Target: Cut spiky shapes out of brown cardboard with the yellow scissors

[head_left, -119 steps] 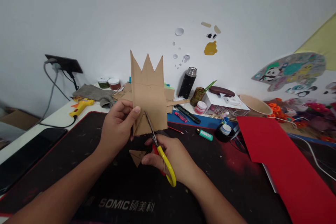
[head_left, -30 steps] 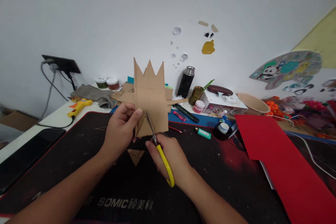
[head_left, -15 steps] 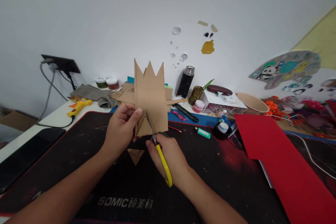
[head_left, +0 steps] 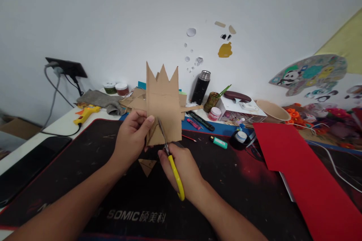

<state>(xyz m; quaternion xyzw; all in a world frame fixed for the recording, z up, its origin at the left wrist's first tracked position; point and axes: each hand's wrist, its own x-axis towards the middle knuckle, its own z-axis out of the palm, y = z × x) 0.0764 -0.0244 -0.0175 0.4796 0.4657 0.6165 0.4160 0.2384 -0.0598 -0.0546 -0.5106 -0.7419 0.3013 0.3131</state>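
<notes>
Right hand point(head_left: 181, 163) scissors point(head_left: 171, 162) cut cardboard point(head_left: 164, 105) pinched by left hand point(head_left: 132, 137).

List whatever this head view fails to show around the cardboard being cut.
- Left hand: the fingers behind the cardboard piece are hidden by it; only the thumb shows.
- Scissors: only one blade shows, the cardboard piece hides the other; the right hand covers part of the handle.
- Red sheet: cut off by the right and bottom edges.
- Jars: labels too small to read.
</notes>
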